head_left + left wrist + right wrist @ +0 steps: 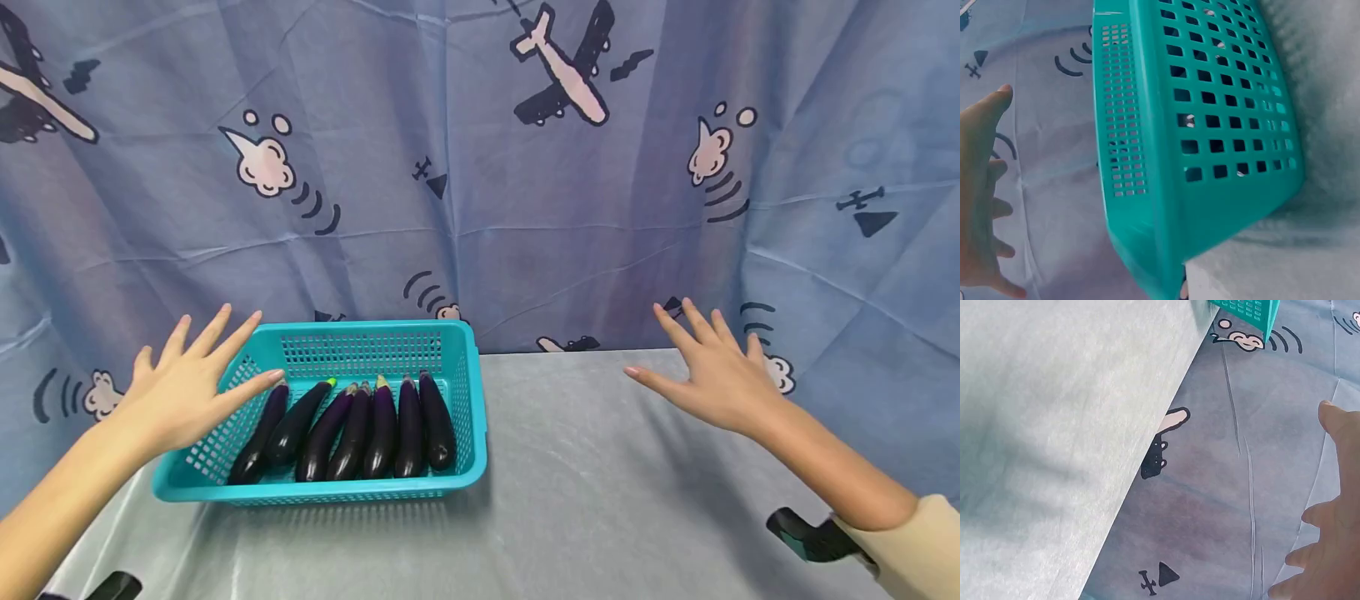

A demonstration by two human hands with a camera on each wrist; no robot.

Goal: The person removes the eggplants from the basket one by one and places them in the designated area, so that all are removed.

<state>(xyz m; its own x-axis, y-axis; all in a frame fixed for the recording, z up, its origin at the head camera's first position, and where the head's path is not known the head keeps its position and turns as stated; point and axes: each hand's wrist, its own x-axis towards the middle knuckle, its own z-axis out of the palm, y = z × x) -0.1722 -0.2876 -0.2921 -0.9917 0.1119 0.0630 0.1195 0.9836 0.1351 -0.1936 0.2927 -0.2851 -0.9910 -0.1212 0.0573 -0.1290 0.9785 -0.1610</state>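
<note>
Several dark purple eggplants (381, 433) lie side by side in a teal plastic basket (322, 492) with perforated walls, on the left half of the table. My left hand (187, 392) is spread over the basket's left end, fingers straight, holding nothing. In the left wrist view the hand (979, 200) shows at the left edge, apart from the basket (1160, 150). My right hand (720, 375) hovers over the right side of the table, fingers spread and holding nothing. The right wrist view shows that hand (1329, 531) at its right edge.
A pale grey cloth covers the table (585, 483). Behind its back edge hangs a blue curtain (480, 167) printed with planes and clouds. Dark straps with devices (813, 537) sit near both wrists. The right forearm wears a beige sleeve (907, 550).
</note>
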